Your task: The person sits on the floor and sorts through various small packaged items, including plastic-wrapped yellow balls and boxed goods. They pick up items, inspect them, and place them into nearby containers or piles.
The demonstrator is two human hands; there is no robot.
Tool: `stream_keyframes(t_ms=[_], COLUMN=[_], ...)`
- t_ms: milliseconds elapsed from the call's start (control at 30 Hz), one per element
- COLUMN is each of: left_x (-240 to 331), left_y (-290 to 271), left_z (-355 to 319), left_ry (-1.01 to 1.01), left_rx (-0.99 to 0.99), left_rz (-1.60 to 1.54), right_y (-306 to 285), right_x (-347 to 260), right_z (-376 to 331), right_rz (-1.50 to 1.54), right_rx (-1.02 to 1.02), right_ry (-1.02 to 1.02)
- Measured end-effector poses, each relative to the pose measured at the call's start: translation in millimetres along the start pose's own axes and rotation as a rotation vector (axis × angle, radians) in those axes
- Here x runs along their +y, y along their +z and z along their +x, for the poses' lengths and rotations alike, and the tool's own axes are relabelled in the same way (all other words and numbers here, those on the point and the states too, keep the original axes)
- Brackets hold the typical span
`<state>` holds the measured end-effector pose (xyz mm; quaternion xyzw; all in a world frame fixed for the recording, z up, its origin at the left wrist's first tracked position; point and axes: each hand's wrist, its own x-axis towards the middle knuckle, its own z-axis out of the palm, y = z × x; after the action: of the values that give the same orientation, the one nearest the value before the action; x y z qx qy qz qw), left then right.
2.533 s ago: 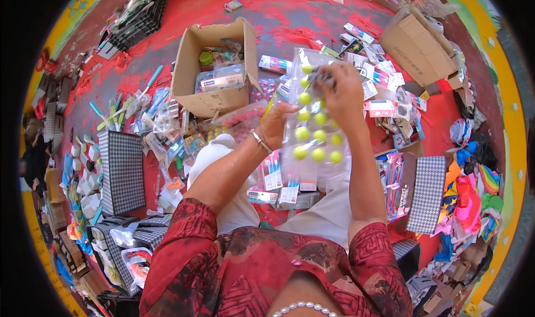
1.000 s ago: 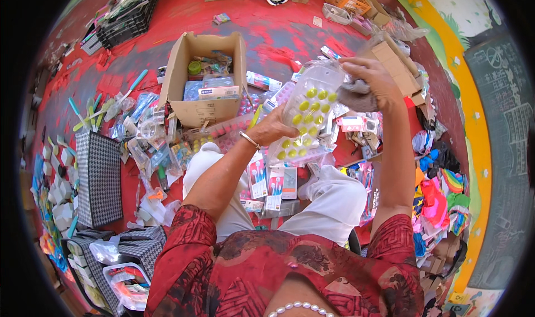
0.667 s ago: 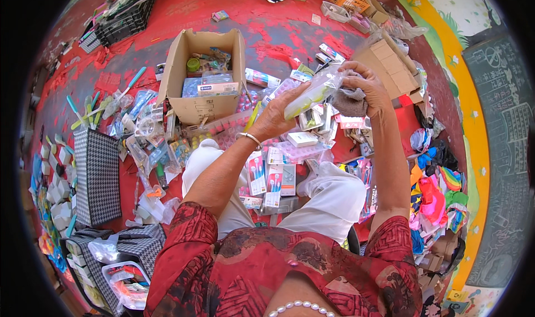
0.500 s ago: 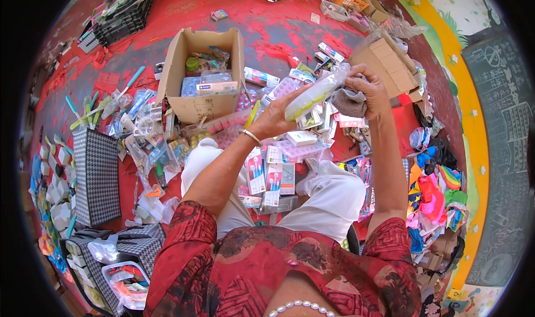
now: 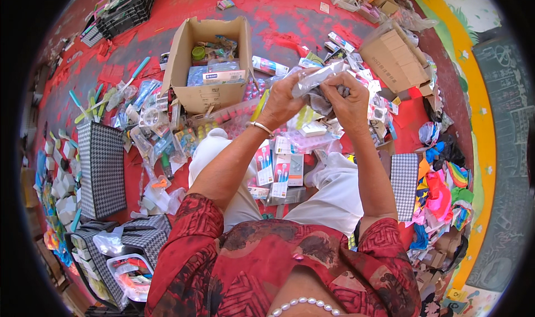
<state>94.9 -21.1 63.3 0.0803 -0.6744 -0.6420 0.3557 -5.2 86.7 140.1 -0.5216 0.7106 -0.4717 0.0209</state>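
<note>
Close together in front of me, both hands work on a clear plastic package and a grey cloth. My left hand [image 5: 278,102] is closed on the shiny clear plastic package [image 5: 319,78]. Pinched in my right hand [image 5: 351,101] is the crumpled grey cloth [image 5: 320,102], which lies against the underside of the plastic. My fingers hide part of both, and what the package contains cannot be made out now. Below the hands, between my knees, lie a small white box [image 5: 313,128] and several flat white boxes with pictures of cotton-bud-like or earphone-like items [image 5: 282,175].
An open cardboard box [image 5: 209,98] with packaged goods stands ahead to the left. Another cardboard box [image 5: 394,58] lies tilted at the right. Houndstooth bins [image 5: 101,169] stand at my left. Colourful cloths [image 5: 437,197] are heaped at the right, and loose packages cover the red floor.
The plastic package has turned and come lower, and its yellow-green part no longer shows clearly. My right hand has moved down and inward, bringing the grey cloth against it. The view has shifted slightly.
</note>
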Motion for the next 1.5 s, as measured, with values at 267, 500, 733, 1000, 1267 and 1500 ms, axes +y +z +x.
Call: stream_keyframes(t_ms=[267,500,733,1000,1267,1500], left_x=[-7.9,-26.2,-23.1,-17.3,-23.8,-38.3], left_y=[-4.3,0.4,-2.9,-1.4,-6.3,-1.1], left_z=[-1.0,-2.2,-9.1,-4.1,-9.4,-6.0], left_ry=[-0.006,-0.109,-0.156,-0.271,-0.354,-0.45], left_rx=[0.081,0.127,-0.062,0.053,0.069,0.119], left_rz=[0.156,0.058,-0.134,-0.453,-0.727,-0.663], right_y=[1.5,7.4,42.3,-3.4,5.8,-25.4], right_x=[10.5,-8.8,25.0,23.7,46.3,40.4], right_z=[-5.2,14.8,48.7,73.5,36.4,35.9], right_rz=[0.075,-0.056,-0.717,-0.494,-0.579,-0.444], right_rx=[0.022,0.269,0.079,0.219,-0.112,0.263], right_ry=[0.145,-0.152,-0.447,-0.066,-0.283,-0.136])
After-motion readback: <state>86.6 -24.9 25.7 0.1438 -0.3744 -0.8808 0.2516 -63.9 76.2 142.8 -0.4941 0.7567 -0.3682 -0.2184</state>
